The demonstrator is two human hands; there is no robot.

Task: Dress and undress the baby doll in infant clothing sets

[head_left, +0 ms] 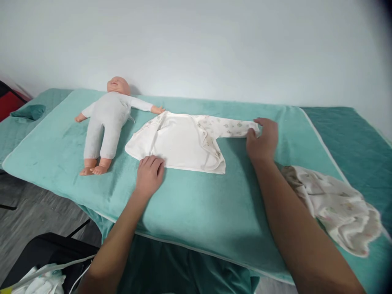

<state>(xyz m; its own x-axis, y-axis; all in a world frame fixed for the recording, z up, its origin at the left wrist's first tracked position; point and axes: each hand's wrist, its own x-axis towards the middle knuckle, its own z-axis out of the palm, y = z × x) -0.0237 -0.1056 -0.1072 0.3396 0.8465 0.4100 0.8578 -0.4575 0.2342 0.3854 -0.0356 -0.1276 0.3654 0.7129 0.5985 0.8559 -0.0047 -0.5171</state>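
A white baby shirt (pixel 180 141) with a small print lies spread open on the teal towel (pixel 196 204). My left hand (pixel 149 174) rests on its near bottom hem, fingers curled and pressing the cloth. My right hand (pixel 262 139) is closed on the end of the shirt's right sleeve (pixel 232 127), which is stretched out sideways. A baby doll (pixel 105 122) in a grey suit lies on its back to the left of the shirt, one arm reaching towards the collar.
A crumpled printed cloth (pixel 333 206) lies on the towel at the right, beside my right forearm. A folded dark green cloth (pixel 29 111) sits at the far left. A black bag (pixel 45 257) with white items stands on the floor below. A white wall is behind.
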